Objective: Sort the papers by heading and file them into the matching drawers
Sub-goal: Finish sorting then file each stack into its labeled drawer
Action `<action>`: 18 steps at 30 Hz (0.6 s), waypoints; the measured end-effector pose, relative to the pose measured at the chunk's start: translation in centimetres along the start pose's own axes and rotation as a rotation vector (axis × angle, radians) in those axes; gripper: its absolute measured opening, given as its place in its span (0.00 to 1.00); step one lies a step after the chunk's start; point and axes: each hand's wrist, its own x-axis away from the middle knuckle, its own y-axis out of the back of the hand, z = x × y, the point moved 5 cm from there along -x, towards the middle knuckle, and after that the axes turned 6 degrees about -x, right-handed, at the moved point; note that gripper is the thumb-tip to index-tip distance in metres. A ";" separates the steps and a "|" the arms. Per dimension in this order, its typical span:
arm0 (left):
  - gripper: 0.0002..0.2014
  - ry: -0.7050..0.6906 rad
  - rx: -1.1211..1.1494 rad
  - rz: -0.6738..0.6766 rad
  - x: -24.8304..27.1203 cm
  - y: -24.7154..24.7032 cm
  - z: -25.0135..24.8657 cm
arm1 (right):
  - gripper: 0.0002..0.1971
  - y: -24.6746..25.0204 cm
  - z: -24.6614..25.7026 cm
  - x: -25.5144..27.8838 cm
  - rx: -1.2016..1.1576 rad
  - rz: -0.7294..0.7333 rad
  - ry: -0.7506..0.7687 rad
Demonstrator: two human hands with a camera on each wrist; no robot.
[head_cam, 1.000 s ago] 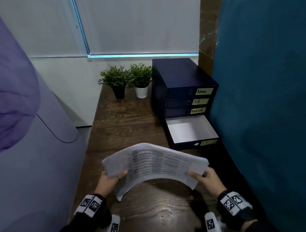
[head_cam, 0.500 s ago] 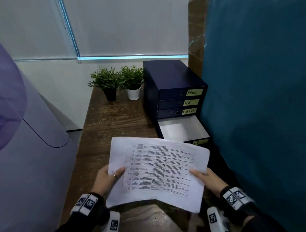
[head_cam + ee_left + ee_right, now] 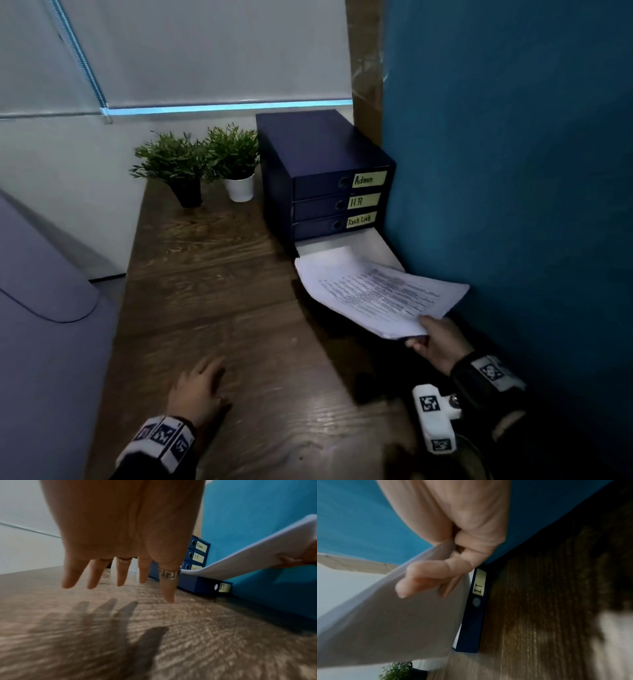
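Note:
A stack of printed papers hangs over the pulled-out bottom drawer of the dark blue drawer unit, its far end dipping into the drawer. My right hand pinches the near edge of the papers, thumb on top and fingers underneath. The drawer front carries an "IT" label; the shut drawers above read Admin, H.R and Task List. My left hand hovers over the wooden desk with spread fingers, holding nothing.
Two small potted plants stand at the back of the desk, left of the drawer unit. A teal partition runs tight along the right side. A pale curved panel lies to the left.
My left hand has let go of the papers and dropped toward the desk. My right hand has carried the stack right and forward, over the open IT drawer.

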 end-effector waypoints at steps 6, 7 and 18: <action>0.54 0.075 -0.111 0.242 0.7 -3.8 -0.1 | 0.15 -4.8 0.7 -4.4 0.009 -0.103 -0.005; 0.54 0.082 -0.100 0.243 0.8 -3.9 -0.2 | 0.15 -5.7 0.7 -5.2 0.016 -0.120 -0.007; 0.54 0.141 -0.044 0.244 0.4 -3.5 -0.4 | 0.10 -11.3 -0.4 -11.4 0.000 -0.114 -0.051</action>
